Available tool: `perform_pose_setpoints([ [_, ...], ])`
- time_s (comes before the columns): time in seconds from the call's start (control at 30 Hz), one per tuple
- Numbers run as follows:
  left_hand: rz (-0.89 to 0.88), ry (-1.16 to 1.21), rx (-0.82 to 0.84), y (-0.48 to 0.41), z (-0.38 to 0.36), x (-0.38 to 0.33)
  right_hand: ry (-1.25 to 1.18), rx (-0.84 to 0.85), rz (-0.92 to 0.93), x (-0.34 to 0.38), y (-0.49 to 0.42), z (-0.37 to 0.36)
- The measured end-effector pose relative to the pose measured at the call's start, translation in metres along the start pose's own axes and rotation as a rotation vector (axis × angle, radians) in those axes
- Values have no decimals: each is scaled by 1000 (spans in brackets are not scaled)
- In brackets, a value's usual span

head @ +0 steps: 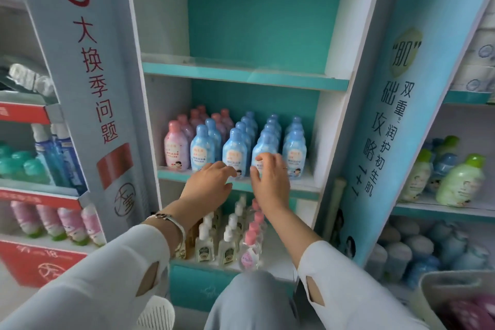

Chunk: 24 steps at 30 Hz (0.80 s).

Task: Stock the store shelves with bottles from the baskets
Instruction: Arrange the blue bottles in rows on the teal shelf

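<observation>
Rows of blue bottles (pixel 294 147) and pink bottles (pixel 175 146) stand on the teal middle shelf (pixel 305 188). My right hand (pixel 270 178) grips the front blue bottle (pixel 263 149) of the fourth column, with the thumb on its left side and the fingers over its label. My left hand (pixel 210 182) reaches in beside it, and its fingertips touch the base of the neighbouring front blue bottle (pixel 234 151). A white basket (pixel 156 313) shows at the bottom left, by my knee. A second basket (pixel 442 295) with pink and purple items sits at the bottom right.
The shelf above (pixel 241 75) holds nothing. The shelf below carries small pump bottles (pixel 227 241) and pink-capped bottles (pixel 251 244). Tall printed panels (pixel 88 88) flank the unit. Side shelves hold green bottles (pixel 460 182) on the right and pink bottles (pixel 67 222) on the left.
</observation>
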<state>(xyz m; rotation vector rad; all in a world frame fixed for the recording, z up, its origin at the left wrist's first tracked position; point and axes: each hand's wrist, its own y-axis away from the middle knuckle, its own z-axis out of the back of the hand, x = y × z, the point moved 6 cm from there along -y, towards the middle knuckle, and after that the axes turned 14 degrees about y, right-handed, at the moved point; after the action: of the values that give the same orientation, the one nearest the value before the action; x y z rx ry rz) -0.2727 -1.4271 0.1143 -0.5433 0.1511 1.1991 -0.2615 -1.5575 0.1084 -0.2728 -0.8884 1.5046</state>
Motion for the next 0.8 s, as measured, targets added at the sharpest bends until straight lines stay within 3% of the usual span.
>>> perform_pose_setpoints([
  [0.2, 97, -53, 10, 60, 15, 69, 13, 387, 312, 87, 52, -42],
  [0.37, 302, -34, 55, 123, 17, 152, 59, 674, 563, 156, 102, -106],
  [0.5, 470, -86, 183, 176, -10, 220, 137, 919, 733, 189, 153, -160],
  [0.67, 426, -242, 433, 219, -50, 277, 183, 1224, 861, 204, 221, -225],
  [0.8, 478, -185, 550, 236, -69, 313, 209, 1329, 872, 211, 255, -270],
])
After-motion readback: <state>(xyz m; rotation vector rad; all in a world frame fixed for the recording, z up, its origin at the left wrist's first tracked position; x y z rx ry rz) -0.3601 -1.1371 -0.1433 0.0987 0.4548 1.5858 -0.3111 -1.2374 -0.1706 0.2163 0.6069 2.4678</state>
